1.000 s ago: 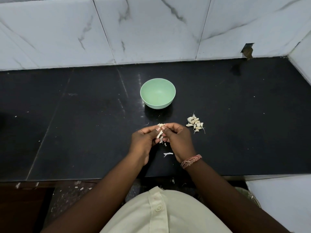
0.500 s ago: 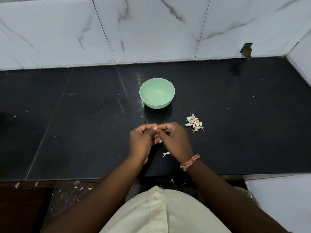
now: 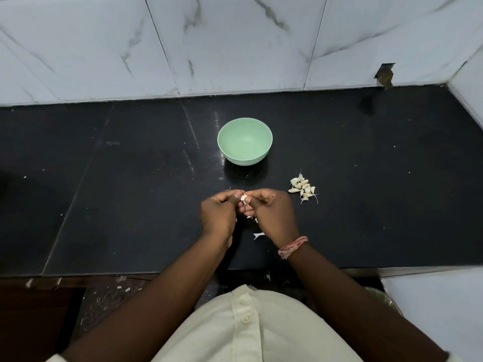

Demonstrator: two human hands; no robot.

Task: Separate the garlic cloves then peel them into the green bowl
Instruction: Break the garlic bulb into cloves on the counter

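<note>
**Clove pinched between both hands, bowl dead ahead**

Left hand [image 3: 218, 214] and right hand [image 3: 271, 212] meet fingertip to fingertip, both pinching one small garlic clove [image 3: 244, 198]. Green bowl [image 3: 245, 142] sits straight beyond, apparently empty. Clove pile [image 3: 303, 188] lies near the right hand, on its far right.

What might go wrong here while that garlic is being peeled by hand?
Both hands, left and right, pinch one small clove over the counter, short of the green bowl; it may slip and land among the skin scraps. The right wrist could also scatter the pile of cloves nearby.
</note>
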